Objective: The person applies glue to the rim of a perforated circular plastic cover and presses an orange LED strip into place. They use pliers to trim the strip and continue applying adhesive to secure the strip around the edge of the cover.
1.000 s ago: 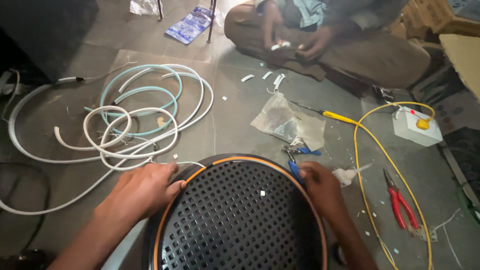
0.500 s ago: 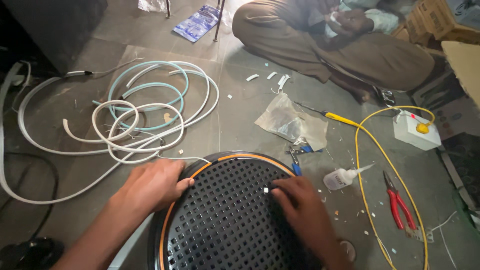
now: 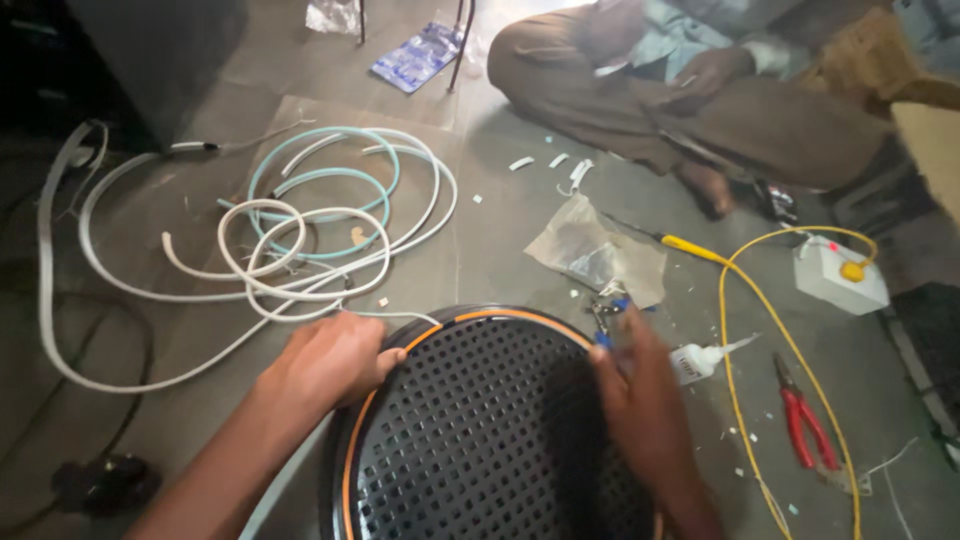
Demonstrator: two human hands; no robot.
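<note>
1. Gripping the rim of the round black perforated panel point(image 3: 480, 430) at its upper left, the left hand point(image 3: 330, 365) curls closed over the orange edge strip point(image 3: 500, 316), apparently pressing it down.
2. The right hand point(image 3: 640, 410) lies flat and loose on the panel's right side, steadying it on the floor point(image 3: 500, 230).
3. Coiled white tubing point(image 3: 300, 250) lies just beyond the panel; red pliers point(image 3: 800, 415) sit near the floor's right edge.

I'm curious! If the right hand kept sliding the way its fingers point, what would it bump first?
Probably the small blue-handled tool just past the right hand, then the crumpled plastic bag; depth is hard to judge.
</note>
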